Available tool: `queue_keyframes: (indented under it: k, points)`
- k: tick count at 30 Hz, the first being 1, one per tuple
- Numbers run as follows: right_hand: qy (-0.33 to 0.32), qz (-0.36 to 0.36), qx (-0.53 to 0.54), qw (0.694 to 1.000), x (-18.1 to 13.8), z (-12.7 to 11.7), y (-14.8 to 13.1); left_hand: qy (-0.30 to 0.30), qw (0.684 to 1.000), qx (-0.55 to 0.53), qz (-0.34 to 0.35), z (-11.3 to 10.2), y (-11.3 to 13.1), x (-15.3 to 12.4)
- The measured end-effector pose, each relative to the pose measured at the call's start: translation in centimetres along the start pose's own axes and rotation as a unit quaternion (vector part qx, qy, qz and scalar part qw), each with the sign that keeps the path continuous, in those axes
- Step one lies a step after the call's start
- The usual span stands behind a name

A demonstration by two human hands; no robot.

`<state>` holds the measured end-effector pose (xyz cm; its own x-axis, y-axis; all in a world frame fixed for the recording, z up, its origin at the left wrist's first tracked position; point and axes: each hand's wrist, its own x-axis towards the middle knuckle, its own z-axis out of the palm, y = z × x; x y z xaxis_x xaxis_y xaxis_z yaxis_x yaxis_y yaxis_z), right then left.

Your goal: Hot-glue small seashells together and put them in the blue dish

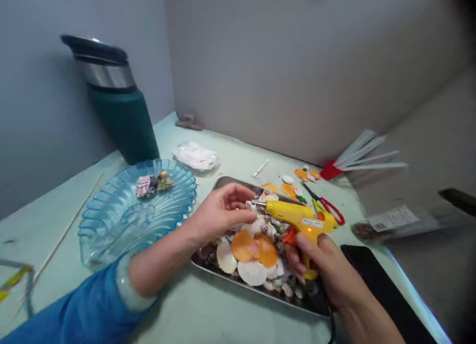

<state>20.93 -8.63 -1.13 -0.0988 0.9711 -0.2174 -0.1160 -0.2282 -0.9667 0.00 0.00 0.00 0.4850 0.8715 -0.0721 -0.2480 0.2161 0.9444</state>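
Note:
My right hand (320, 257) grips a yellow hot glue gun (288, 211) with an orange trigger and a lit orange light, its metal nozzle pointing left. At the nozzle's tip, my left hand (226, 207) has its thumb and fingers closed around a small whitish piece (251, 204) that looks like a shell; the fingers partly hide it. Both hands are over a dark metal tray (226, 274) heaped with seashells. Orange scallop shells (243, 246) and white flat shells (252, 273) lie on top of the heap.
A blue scalloped glass dish (122, 220) holds small shell clusters. Behind it stand a teal tumbler (122, 116) and a crumpled white wrapper (195, 155). Red-handled scissors (327, 205), a red cup of glue sticks (330, 170), a plastic packet (394, 222) and a black flat object (383, 294) lie right.

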Motion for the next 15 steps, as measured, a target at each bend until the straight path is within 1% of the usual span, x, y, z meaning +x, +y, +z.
queue_keyframes:
  k: [4, 8, 15]
  points:
    - [0.006, -0.002, 0.002, 1.0, -0.13, -0.09, -0.03, -0.015, 1.0, -0.004, -0.018, -0.01, 0.21, -0.18]
    - [-0.001, 0.002, -0.011, 1.0, -0.07, -0.24, 0.06, -0.025, 0.999, -0.014, -0.021, -0.2, 0.03, -0.16]
    - [0.007, -0.001, -0.005, 1.0, -0.1, -0.18, 0.04, -0.014, 0.999, -0.019, -0.025, -0.07, 0.06, -0.09]
